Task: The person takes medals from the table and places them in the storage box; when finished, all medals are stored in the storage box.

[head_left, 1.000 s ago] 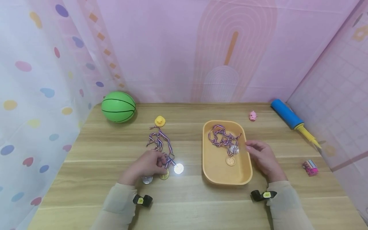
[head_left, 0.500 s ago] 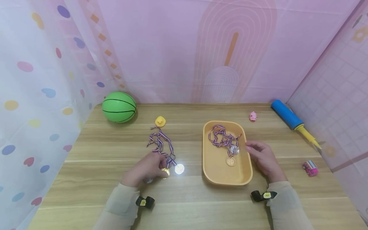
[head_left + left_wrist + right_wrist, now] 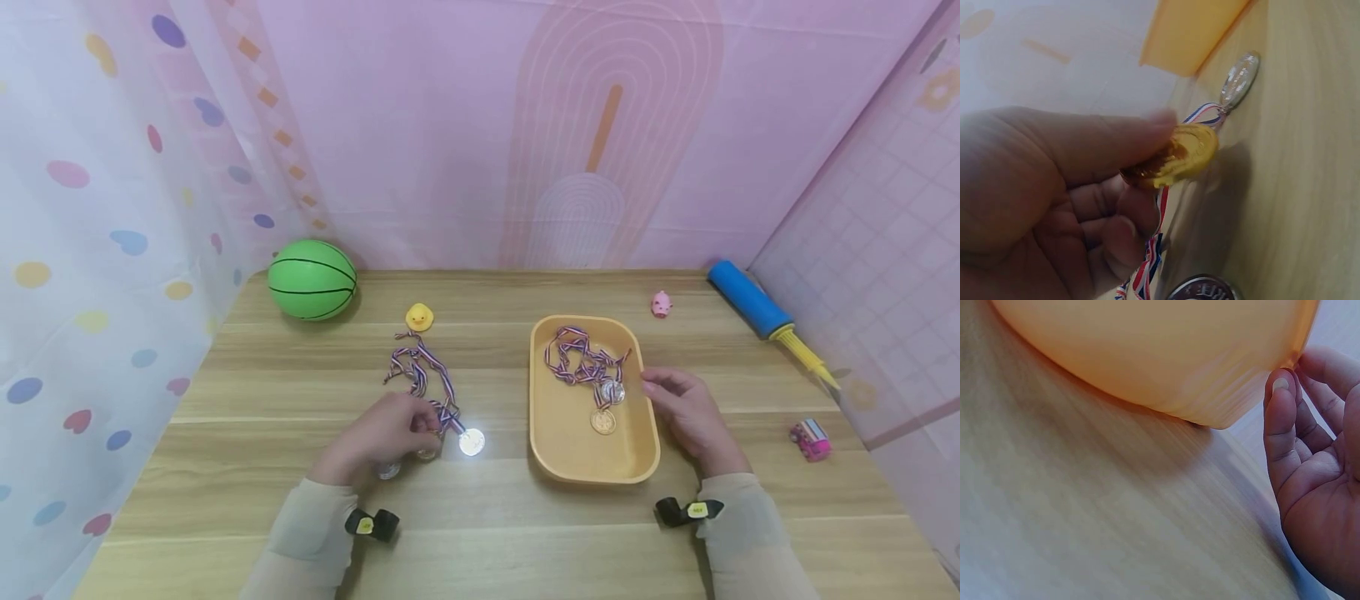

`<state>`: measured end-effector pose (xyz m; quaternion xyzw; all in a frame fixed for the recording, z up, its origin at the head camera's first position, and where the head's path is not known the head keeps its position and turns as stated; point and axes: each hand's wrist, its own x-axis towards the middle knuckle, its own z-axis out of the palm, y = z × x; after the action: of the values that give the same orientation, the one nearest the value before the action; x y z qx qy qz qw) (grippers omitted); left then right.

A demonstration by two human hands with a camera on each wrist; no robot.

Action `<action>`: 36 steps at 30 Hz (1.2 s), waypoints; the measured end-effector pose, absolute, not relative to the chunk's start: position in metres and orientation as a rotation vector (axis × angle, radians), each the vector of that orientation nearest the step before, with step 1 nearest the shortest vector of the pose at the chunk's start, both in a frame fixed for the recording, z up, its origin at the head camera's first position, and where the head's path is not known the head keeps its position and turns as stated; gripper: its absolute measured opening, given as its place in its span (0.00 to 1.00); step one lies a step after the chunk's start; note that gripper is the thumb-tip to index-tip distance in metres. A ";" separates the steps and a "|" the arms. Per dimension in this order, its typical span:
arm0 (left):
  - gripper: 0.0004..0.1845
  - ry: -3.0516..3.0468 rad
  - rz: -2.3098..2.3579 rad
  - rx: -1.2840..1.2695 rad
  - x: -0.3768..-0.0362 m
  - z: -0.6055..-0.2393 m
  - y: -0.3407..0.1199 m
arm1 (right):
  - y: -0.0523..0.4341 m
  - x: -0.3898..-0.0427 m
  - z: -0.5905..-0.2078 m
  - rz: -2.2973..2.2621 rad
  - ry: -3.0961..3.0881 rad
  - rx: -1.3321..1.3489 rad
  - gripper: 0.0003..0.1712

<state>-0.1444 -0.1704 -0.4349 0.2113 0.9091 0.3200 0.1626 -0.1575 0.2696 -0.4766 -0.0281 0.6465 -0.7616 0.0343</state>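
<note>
Gold medal [image 3: 1192,150], slightly shifted: round, glossy

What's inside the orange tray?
Inside the orange tray: a gold medal, at least one silver medal and tangled striped ribbons. The tray floor beneath them is covered; can't tell if another medal hides there.

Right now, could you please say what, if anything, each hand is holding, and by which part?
The left hand pinches a round, gold medal by its edge; the right hand pinches an orange, rectangular plastic tray by its right rim.
</note>
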 end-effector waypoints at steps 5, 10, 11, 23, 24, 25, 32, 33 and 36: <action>0.04 2.605 1.008 0.597 -0.146 -0.431 -0.173 | 0.269 -0.157 -0.476 -2.335 1.989 -0.079 0.09; 0.05 2.608 1.105 0.608 -0.148 -0.428 -0.175 | 0.269 -0.157 -0.475 -2.331 2.003 -0.076 0.10; 0.05 2.612 1.113 0.618 -0.148 -0.427 -0.175 | 0.269 -0.156 -0.475 -2.332 2.003 -0.077 0.10; 0.09 2.602 1.264 0.536 -0.146 -0.404 -0.180 | 0.269 -0.157 -0.474 -2.311 2.018 -0.070 0.11; 0.10 2.589 1.292 0.534 -0.146 -0.401 -0.180 | 0.269 -0.157 -0.474 -2.311 2.021 -0.070 0.10; 0.10 2.579 1.317 0.531 -0.146 -0.398 -0.181 | 0.269 -0.157 -0.475 -2.312 2.021 -0.072 0.10; 0.11 2.579 1.399 0.529 -0.145 -0.372 -0.181 | 0.269 -0.157 -0.475 -2.329 1.995 -0.092 0.10; 0.12 2.581 1.412 0.533 -0.144 -0.368 -0.181 | 0.269 -0.157 -0.475 -2.326 1.999 -0.089 0.10; 0.12 2.595 1.436 0.544 -0.142 -0.358 -0.182 | 0.269 -0.157 -0.476 -2.318 2.010 -0.082 0.10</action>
<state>-0.1423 -0.1818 -0.3580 0.1800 0.8589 0.4754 0.0631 -0.1566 0.2686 -0.4756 -0.0267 0.6545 -0.7547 0.0361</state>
